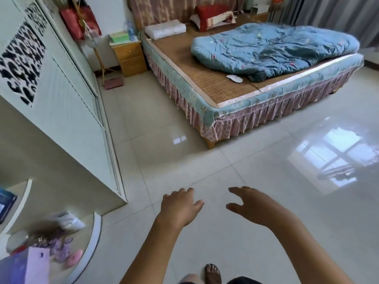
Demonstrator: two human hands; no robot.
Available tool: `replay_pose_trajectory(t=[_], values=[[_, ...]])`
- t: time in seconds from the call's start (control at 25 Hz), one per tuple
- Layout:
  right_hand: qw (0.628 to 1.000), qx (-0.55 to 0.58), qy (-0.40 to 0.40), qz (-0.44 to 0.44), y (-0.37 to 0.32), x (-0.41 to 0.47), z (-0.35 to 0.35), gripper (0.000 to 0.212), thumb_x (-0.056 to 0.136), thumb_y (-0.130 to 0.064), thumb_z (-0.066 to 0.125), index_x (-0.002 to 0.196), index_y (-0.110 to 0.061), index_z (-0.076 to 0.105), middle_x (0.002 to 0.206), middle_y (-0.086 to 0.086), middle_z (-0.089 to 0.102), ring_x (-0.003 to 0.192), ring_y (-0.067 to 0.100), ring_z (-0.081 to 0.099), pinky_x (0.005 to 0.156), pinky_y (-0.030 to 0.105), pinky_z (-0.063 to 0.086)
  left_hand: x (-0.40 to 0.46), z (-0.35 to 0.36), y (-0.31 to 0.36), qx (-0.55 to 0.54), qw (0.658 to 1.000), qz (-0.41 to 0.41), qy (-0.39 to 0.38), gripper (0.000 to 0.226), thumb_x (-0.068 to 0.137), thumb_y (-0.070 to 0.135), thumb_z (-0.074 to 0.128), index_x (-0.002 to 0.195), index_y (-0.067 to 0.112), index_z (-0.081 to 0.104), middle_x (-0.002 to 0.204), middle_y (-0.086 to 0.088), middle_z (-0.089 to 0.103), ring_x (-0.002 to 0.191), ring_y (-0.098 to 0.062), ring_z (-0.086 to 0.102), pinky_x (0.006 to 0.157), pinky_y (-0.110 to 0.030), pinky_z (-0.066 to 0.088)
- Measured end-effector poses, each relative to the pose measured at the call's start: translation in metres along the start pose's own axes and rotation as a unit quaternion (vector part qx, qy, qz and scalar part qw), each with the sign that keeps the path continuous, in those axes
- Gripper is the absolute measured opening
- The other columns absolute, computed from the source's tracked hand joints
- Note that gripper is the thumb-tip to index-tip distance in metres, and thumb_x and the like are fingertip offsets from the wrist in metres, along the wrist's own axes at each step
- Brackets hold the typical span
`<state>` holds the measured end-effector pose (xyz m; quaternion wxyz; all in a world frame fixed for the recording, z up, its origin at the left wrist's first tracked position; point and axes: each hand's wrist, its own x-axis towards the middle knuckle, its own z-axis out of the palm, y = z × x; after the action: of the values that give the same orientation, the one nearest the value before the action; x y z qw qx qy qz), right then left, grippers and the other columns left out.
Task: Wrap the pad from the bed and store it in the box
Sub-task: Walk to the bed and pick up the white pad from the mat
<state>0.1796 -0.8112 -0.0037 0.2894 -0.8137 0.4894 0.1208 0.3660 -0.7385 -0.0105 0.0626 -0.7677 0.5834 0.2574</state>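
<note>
A small white pad (pixel 234 78) lies flat on the woven mat of the bed (pixel 207 78), close to the foot edge and just left of a crumpled blue quilt (pixel 274 48). Both hands hang over the tiled floor well short of the bed. My left hand (pixel 180 206) is palm down with fingers loosely curled and holds nothing. My right hand (pixel 252 203) is also empty, fingers spread and pointing left. I cannot pick out the box for certain in this view.
A white wardrobe (pixel 61 111) lines the left side. Curved shelves (pixel 96 232) at the lower left hold blurred small items. A wooden nightstand (pixel 129 58) stands beside the bed head. Pillows (pixel 166 28) lie at the head. Glossy tile floor (pixel 205 160) separates me from the bed.
</note>
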Motion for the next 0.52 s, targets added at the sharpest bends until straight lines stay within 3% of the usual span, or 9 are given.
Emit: replay_pose_trajectory(t=[0.52], values=[[0.999, 0.016, -0.020, 0.031, 0.005, 0.302, -0.156, 0.057, 0.090, -0.048, 0.048, 0.141, -0.025, 0.033, 0.138, 0.003, 0.049, 0.126, 0.023, 0.045, 0.105, 0.038, 0.039, 0.312, -0.152, -0.025, 0.026, 0.999, 0.022, -0.030, 0.046, 0.094, 0.047, 0.033, 0.119, 0.011, 0.047, 0.127, -0.011, 0.055, 0.119, -0.030, 0.049, 0.096, -0.041, 0.036]])
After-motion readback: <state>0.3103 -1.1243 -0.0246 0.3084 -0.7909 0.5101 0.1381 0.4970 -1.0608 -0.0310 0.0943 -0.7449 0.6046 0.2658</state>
